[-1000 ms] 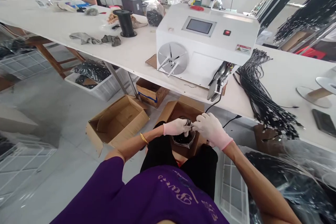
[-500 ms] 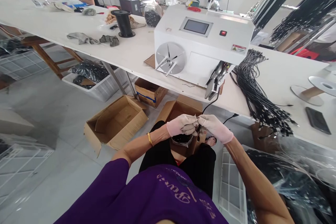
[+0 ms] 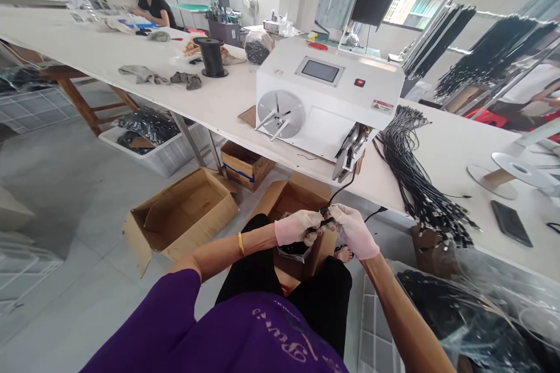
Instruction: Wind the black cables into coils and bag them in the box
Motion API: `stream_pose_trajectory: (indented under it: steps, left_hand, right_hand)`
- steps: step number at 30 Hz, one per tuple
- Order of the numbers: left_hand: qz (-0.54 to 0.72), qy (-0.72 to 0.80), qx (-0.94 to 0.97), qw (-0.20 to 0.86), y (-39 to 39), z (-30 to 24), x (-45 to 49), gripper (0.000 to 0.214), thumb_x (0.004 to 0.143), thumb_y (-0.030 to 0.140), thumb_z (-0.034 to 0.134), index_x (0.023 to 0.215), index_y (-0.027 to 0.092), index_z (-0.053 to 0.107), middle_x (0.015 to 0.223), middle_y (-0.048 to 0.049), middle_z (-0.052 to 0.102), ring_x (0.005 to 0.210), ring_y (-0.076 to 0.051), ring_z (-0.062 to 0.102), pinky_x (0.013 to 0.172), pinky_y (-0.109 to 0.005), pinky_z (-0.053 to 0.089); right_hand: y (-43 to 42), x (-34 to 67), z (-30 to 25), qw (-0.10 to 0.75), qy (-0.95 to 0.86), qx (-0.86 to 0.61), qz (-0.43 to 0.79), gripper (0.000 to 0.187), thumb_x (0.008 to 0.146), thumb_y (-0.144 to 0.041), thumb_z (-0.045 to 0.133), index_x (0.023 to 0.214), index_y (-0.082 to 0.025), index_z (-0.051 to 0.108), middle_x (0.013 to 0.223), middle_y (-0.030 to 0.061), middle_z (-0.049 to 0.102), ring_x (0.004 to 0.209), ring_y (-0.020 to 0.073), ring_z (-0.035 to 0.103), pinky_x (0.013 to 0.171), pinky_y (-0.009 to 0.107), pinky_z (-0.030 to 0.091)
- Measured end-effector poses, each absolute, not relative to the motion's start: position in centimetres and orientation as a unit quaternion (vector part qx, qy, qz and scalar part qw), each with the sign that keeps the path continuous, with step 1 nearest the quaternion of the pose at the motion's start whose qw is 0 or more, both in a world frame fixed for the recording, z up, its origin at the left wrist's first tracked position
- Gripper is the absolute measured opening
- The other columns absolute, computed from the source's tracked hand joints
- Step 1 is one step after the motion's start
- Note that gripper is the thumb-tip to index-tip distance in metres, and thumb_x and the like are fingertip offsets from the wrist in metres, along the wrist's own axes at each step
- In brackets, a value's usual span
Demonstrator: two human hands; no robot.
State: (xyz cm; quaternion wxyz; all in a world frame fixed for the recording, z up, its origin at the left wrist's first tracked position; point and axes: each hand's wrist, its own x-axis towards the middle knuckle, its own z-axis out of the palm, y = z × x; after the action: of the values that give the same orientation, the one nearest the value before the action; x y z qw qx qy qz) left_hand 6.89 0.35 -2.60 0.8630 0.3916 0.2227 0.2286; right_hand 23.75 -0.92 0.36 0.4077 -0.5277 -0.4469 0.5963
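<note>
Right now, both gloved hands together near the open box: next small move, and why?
Probably ease the black piece down toward the clear bag. The left hand and right hand seem to pinch it between them, and the bag, close by in the cardboard box, shows black contents.

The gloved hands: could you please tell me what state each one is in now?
Left hand: closed, holding a black cable.
Right hand: closed, apparently gripping the same black cable.
</note>
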Motion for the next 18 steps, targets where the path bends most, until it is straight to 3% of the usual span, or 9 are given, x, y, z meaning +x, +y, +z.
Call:
stream_pose_trajectory:
  steps: [2, 4, 6, 8, 10, 14, 18]
  left_hand:
    - [0.215, 0.201, 0.384, 0.875, 0.9, -2.1, 6.9, 0.043, 0.073, 0.052, 0.069, 0.076, 0.014, 0.049, 0.066, 0.0038, 0.043, 0.041, 0.000, 0.028, 0.038, -0.016, 0.021]
    - [0.182, 0.160, 0.372, 0.896, 1.9, -1.5, 6.7, 0.040, 0.078, 0.051, 0.064, 0.077, 0.015, 0.048, 0.066, 0.0044, 0.040, 0.041, 0.000, 0.023, 0.039, -0.015, 0.017]
    - [0.140, 0.132, 0.364, 0.911, 3.1, -0.8, 6.4, 0.037, 0.080, 0.048, 0.062, 0.077, 0.016, 0.046, 0.066, 0.0044, 0.038, 0.042, 0.000, 0.021, 0.039, -0.015, 0.016]
    - [0.090, 0.115, 0.374, 0.916, 4.5, -0.3, 6.3, 0.034, 0.081, 0.045, 0.062, 0.076, 0.017, 0.043, 0.064, 0.0046, 0.037, 0.041, -0.001, 0.022, 0.039, -0.015, 0.016]
    - [0.060, 0.110, 0.407, 0.905, 5.9, 0.0, 6.7, 0.034, 0.080, 0.046, 0.062, 0.077, 0.018, 0.043, 0.063, 0.0044, 0.040, 0.040, -0.001, 0.022, 0.038, -0.016, 0.015]
    - [0.150, 0.190, 0.527, 0.815, 8.2, 0.8, 8.0, 0.038, 0.079, 0.050, 0.062, 0.091, 0.019, 0.046, 0.064, 0.0031, 0.051, 0.037, -0.002, 0.028, 0.036, -0.016, 0.016]
    - [0.301, 0.250, 0.577, 0.717, 9.7, 1.6, 9.4, 0.036, 0.077, 0.044, 0.064, 0.093, 0.019, 0.044, 0.061, 0.0055, 0.052, 0.040, -0.003, 0.035, 0.040, -0.017, 0.022]
  right_hand:
    - [-0.7, 24.6, 0.5, 0.408, -0.513, -0.538, 0.530, 0.037, 0.076, -0.052, 0.066, 0.078, -0.016, 0.061, 0.068, 0.0024, 0.060, 0.053, 0.0131, 0.054, 0.049, 0.027, 0.046]
    - [-0.3, 25.8, 1.3, 0.406, -0.622, -0.519, 0.422, 0.033, 0.081, -0.046, 0.063, 0.098, -0.018, 0.063, 0.091, 0.0067, 0.066, 0.070, 0.0173, 0.061, 0.063, 0.032, 0.053]
    - [0.3, 27.1, 2.4, 0.374, -0.753, -0.467, 0.274, 0.031, 0.083, -0.035, 0.062, 0.112, -0.023, 0.062, 0.116, 0.0089, 0.061, 0.093, 0.0218, 0.061, 0.081, 0.038, 0.052]
    - [1.0, 28.1, 3.5, 0.300, -0.852, -0.408, 0.134, 0.026, 0.085, -0.022, 0.057, 0.109, -0.025, 0.065, 0.123, 0.0085, 0.059, 0.103, 0.0238, 0.058, 0.087, 0.040, 0.050]
    - [1.8, 28.7, 4.3, 0.226, -0.899, -0.372, 0.055, 0.030, 0.085, -0.011, 0.048, 0.101, -0.025, 0.069, 0.117, 0.0078, 0.063, 0.100, 0.0228, 0.059, 0.086, 0.040, 0.050]
    - [3.5, 29.4, 4.7, 0.190, -0.893, -0.397, 0.092, 0.031, 0.085, -0.011, 0.047, 0.099, -0.026, 0.070, 0.107, 0.0062, 0.066, 0.097, 0.0210, 0.060, 0.089, 0.037, 0.050]
    - [4.9, 29.9, 4.6, 0.299, -0.801, -0.469, 0.223, 0.017, 0.082, -0.026, 0.059, 0.092, -0.025, 0.073, 0.099, 0.0060, 0.065, 0.096, 0.0218, 0.060, 0.088, 0.036, 0.048]
